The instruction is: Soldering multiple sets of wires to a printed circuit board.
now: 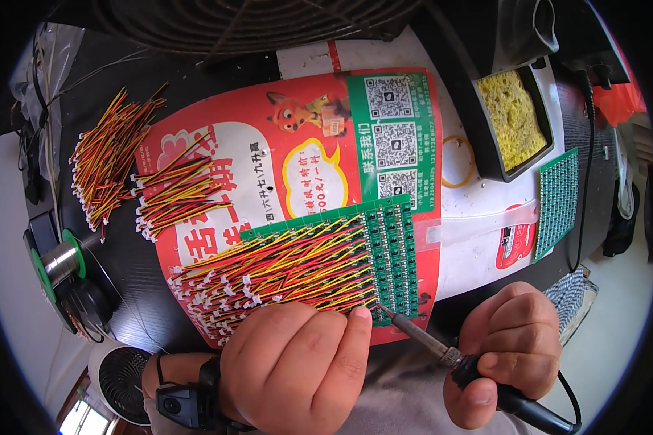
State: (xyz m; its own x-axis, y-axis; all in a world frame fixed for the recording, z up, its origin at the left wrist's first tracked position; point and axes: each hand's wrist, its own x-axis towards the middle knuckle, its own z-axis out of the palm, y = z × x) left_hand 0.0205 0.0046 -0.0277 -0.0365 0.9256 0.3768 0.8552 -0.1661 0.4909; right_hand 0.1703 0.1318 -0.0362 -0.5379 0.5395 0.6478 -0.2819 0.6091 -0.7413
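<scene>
My right hand is wrapped round the dark handle of a soldering iron. The iron's tip meets the lower part of a green circuit board, close to my left fingertip. With fingers curled in, my left hand rests at the board's near edge, over the wire ends; what it pinches is hidden behind the fingers. Rows of red and yellow wires run leftward from the board, and their white connectors hang past its left side. A wrist strap carries a small black camera on my left arm.
Two loose bundles of wires lie at the far left. A solder spool stands at the left edge. At the right are a yellow sponge in a black holder and a second green board. A printed red sheet lies underneath.
</scene>
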